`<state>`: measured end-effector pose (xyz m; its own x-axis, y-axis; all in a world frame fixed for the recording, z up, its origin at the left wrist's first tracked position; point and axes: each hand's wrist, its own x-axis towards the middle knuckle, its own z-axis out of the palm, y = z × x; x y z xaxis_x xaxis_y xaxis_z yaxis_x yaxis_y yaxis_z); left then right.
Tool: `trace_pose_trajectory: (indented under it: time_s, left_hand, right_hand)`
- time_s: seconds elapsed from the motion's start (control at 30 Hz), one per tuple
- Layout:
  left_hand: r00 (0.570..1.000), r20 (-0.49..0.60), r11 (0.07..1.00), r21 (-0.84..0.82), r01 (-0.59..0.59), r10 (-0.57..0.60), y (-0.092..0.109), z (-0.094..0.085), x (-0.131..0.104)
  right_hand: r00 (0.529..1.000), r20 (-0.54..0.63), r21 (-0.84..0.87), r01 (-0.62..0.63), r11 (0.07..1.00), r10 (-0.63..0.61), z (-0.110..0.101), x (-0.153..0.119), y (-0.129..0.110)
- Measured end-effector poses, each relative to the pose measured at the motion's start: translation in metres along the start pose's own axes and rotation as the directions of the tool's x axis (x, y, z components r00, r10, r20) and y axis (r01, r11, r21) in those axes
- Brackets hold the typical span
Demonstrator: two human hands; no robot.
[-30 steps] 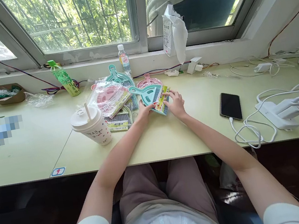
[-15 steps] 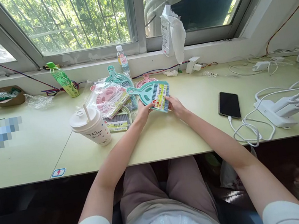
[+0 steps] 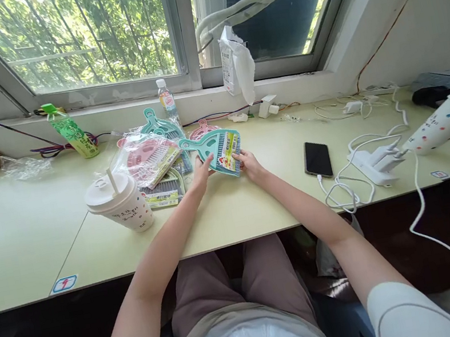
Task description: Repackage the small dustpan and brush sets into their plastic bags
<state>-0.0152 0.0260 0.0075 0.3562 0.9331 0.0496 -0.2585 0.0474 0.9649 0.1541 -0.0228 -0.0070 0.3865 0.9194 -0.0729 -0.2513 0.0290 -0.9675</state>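
View: turned rightward since the earlier frame; desk items sit farther left, and more of the spotted white cup point(image 3: 449, 120) shows.
Teal dustpan set point(image 3: 214, 152): flat and fan-shaped, with a cut-out teal handle toward the upper left, dark bristles and a yellow printed label point(image 3: 229, 149); held between the hands, above the desk point(image 3: 259, 214).
Left hand point(image 3: 201, 174): clamped on the set's lower left, thumb on its front; the other fingers are mostly hidden.
Right hand point(image 3: 251, 165): clamped on the set's lower right edge, beside the label.
Lidded cup point(image 3: 120, 205): white, with a straw, left of the hands.
Phone point(image 3: 317, 159): dark screen, cable attached, right of the hands.
Packaged sets point(image 3: 152, 161): overlapping pink, teal and grey pieces in clear wrap, just beyond the lidded cup.
Bottles: one green point(image 3: 73, 131), one clear point(image 3: 168, 102), behind the packaged sets.
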Motion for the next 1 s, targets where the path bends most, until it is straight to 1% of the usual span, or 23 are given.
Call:
trace_pose_trajectory:
  time_s: [0.03,0.07,0.1,0.13,0.2,0.23,0.3,0.37,0.47,0.57,0.63,0.67,0.7,0.73,0.8,0.87,1.0]
  left_hand:
    - [0.998,-0.048,0.999,0.029,-0.03,0.032,0.004,-0.001,0.001]
    - [0.991,-0.097,0.993,0.087,-0.082,0.091,0.009,-0.003,0.002]
    - [0.976,-0.132,0.971,0.183,-0.151,0.176,0.014,-0.007,0.003]
    - [0.949,-0.15,0.923,0.315,-0.221,0.278,0.021,-0.011,0.003]
    - [0.891,-0.116,0.762,0.573,-0.301,0.44,0.035,-0.022,0.001]
    - [0.871,-0.097,0.682,0.666,-0.302,0.481,0.041,-0.028,0.0]
    - [0.851,-0.141,0.595,0.772,-0.226,0.505,0.051,-0.043,-0.001]
    - [0.847,-0.198,0.564,0.814,-0.139,0.494,0.054,-0.057,0.002]
    - [0.85,-0.228,0.54,0.838,-0.077,0.475,0.049,-0.073,0.01]
    - [0.86,-0.206,0.482,0.875,-0.051,0.466,0.039,-0.08,0.018]
    - [0.869,-0.155,0.39,0.92,-0.047,0.47,0.035,-0.08,0.019]
    - [0.866,-0.13,0.346,0.937,-0.052,0.482,0.035,-0.079,0.019]
    - [0.854,-0.115,0.311,0.949,-0.057,0.508,0.035,-0.078,0.018]
    - [0.831,-0.117,0.287,0.957,-0.052,0.543,0.035,-0.078,0.017]
    - [0.788,-0.13,0.28,0.958,-0.055,0.602,0.037,-0.077,0.016]
    - [0.754,-0.138,0.314,0.945,-0.095,0.643,0.039,-0.076,0.014]
    - [0.681,-0.146,0.393,0.893,-0.221,0.717,0.04,-0.07,0.013]
  right_hand:
    - [1.0,-0.009,0.006,-0.001,1.0,0.001,-0.001,0.002,0.0]
    - [1.0,-0.019,0.014,-0.003,1.0,0.003,-0.003,0.003,0.001]
    - [1.0,-0.03,0.027,-0.002,1.0,0.003,-0.004,0.005,0.0]
    - [0.999,-0.043,0.043,0.002,0.999,0.0,-0.006,0.006,0.0]
    - [0.997,-0.076,0.068,0.014,0.998,-0.008,-0.009,0.008,-0.001]
    - [0.996,-0.09,0.073,0.018,0.997,-0.011,-0.01,0.008,-0.002]
    - [0.993,-0.114,0.066,0.019,0.998,-0.011,-0.011,0.009,-0.003]
    - [0.993,-0.119,0.057,0.023,0.998,-0.016,-0.012,0.008,-0.002]
    - [0.995,-0.095,0.059,0.038,0.998,-0.033,-0.014,0.007,-0.001]
    - [0.997,-0.058,0.064,0.051,0.997,-0.047,-0.015,0.007,0.001]
    - [0.997,-0.055,0.066,0.054,0.996,-0.051,-0.016,0.007,0.002]
    - [0.997,-0.068,0.067,0.049,0.997,-0.045,-0.017,0.007,0.002]
    - [0.996,-0.085,0.071,0.046,0.996,-0.04,-0.017,0.008,0.003]
    - [0.994,-0.1,0.078,0.046,0.996,-0.038,-0.017,0.008,0.003]
    - [0.993,-0.112,0.092,0.051,0.994,-0.04,-0.018,0.009,0.005]
    - [0.993,-0.109,0.098,0.058,0.994,-0.047,-0.019,0.009,0.006]
    - [0.99,-0.122,0.103,0.08,0.991,-0.067,-0.019,0.01,0.009]
